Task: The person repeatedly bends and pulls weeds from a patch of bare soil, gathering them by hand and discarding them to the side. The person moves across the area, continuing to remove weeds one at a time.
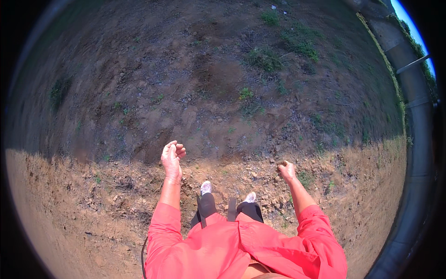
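My left hand (172, 159) is raised in front of me on the left, palm partly showing. Its fingers are loosely curled and somewhat apart, and nothing shows in it. On the right, my right hand (287, 170) is held out over the stony soil with its fingers curled inward. The fingertips look dark, and whether they hold something is too small to tell. Dry, cloddy ground (223, 169) lies below both hands. My shoes (206, 187) stand on it, below the edge of a broad shadow.
Shaded bare soil (156, 90) with weed tufts (265, 60) and a small leafy plant (246, 93) stretches ahead. A paved road or concrete strip (416, 122) curves along the right rim, with a pale pole (413, 64) across it. A dark strap (232, 209) hangs near my legs.
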